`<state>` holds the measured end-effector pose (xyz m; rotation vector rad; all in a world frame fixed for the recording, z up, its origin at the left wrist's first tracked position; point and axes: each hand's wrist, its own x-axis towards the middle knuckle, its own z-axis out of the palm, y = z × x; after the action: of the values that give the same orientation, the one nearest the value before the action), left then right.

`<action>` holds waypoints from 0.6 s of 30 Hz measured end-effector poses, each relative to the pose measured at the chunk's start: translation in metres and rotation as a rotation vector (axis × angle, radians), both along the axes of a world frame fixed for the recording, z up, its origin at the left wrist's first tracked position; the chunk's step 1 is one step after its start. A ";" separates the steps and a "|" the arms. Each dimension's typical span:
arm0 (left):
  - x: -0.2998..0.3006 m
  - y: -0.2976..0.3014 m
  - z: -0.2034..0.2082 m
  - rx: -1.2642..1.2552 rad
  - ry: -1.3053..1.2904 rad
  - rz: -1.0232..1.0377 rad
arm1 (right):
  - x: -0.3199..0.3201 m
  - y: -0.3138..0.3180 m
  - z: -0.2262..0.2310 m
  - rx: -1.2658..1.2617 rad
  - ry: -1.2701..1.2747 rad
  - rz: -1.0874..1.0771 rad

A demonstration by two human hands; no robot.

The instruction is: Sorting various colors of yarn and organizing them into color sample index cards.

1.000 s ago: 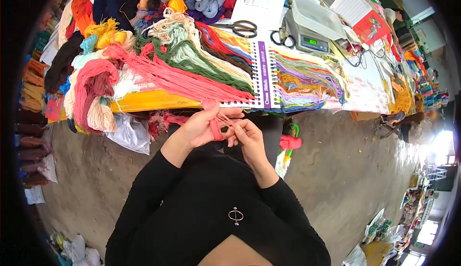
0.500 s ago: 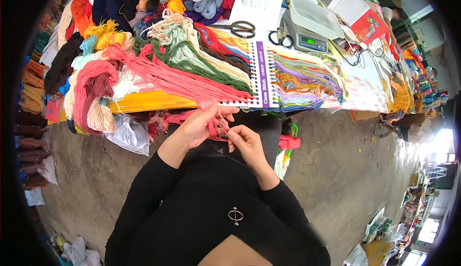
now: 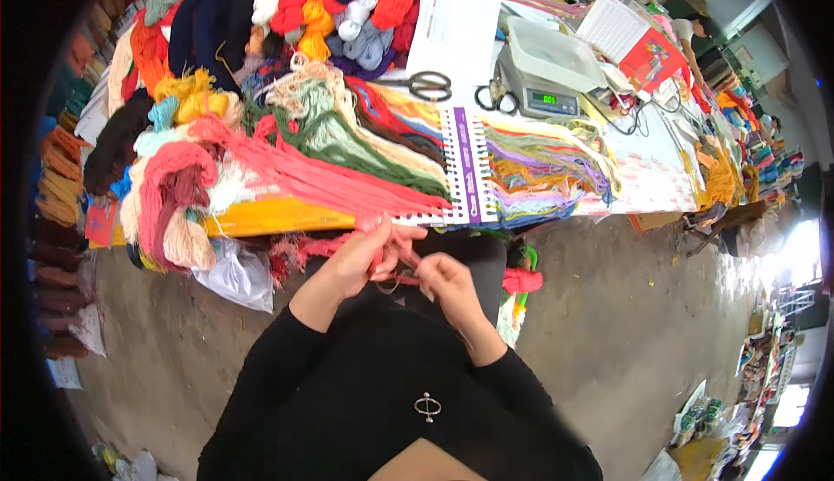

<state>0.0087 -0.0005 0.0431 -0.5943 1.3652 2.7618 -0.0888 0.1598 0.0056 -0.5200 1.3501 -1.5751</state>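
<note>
My left hand, just off the table's front edge, is closed around coral-pink embroidery threads. To its right, my right hand pinches the same threads with bent fingers; a few thin strands run between the two hands. On the table, a long bundle of coral-pink thread fans out from a white card with punched holes and a purple strip. Green, cream, brown and blue threads hang from the card's left side, and purple, orange and yellow threads from its right.
Behind the card lie two pairs of scissors. A digital scale bears a clear plastic tray. Colourful yarn skeins pile up at the back left. A white plastic bag hangs below the table's yellow edge.
My right hand's fingers have curled in more, and the strands between my hands have drawn together. The view has shifted slightly, so the table sits a little lower at the front.
</note>
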 end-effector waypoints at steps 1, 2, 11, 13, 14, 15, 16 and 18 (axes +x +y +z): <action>0.004 -0.003 -0.004 -0.184 -0.046 -0.015 | 0.002 0.002 0.004 -0.022 0.115 0.051; 0.007 -0.011 -0.008 -0.135 0.011 -0.151 | 0.000 0.005 0.009 -0.060 0.383 0.048; 0.167 -0.206 -0.032 0.367 0.178 0.704 | -0.152 0.134 0.011 -0.874 -0.535 -0.698; 0.197 -0.240 -0.011 0.277 0.004 1.244 | -0.197 0.194 -0.011 -0.786 -0.327 -0.893; 0.237 -0.271 -0.016 0.274 0.019 1.411 | -0.221 0.222 -0.023 -0.745 -0.292 -1.015; 0.284 -0.298 -0.019 0.266 0.032 1.581 | -0.246 0.249 -0.035 -0.699 -0.258 -1.134; 0.313 -0.312 -0.023 0.148 0.275 1.481 | -0.275 0.294 -0.046 -0.652 -0.175 -1.285; 0.322 -0.314 -0.016 0.040 0.500 1.357 | -0.286 0.327 -0.040 -0.568 0.025 -1.515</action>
<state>0.3304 -0.3150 0.0268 -1.2456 1.1394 4.2074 -0.3752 0.4869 -0.0343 0.3468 1.2966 -3.2059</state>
